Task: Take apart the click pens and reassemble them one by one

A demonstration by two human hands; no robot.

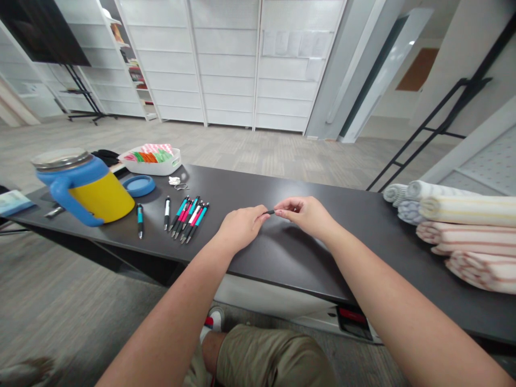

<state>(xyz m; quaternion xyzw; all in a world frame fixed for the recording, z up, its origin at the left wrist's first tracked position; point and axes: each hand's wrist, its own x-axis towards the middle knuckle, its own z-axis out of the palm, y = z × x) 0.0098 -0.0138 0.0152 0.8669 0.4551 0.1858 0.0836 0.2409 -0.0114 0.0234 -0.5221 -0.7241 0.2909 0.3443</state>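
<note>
Over the middle of the dark table my left hand [245,226] and my right hand [306,215] meet fingertip to fingertip. Between them they pinch a slim pen [271,212], of which only a short black section shows; the fingers cover the rest. To the left lies a cluster of several click pens [188,219] with turquoise, pink and white barrels and black grips. Beside it are a single white-and-black pen [166,213] and, farther left, a turquoise-and-black pen [140,221].
A big blue-and-yellow mug [100,196] stands at the left, near a round blue lid [139,185]. Behind are a white basket [161,167] of colourful packets and a small white item [174,181]. Rolled striped towels [471,231] are stacked at the right end of the table [374,252].
</note>
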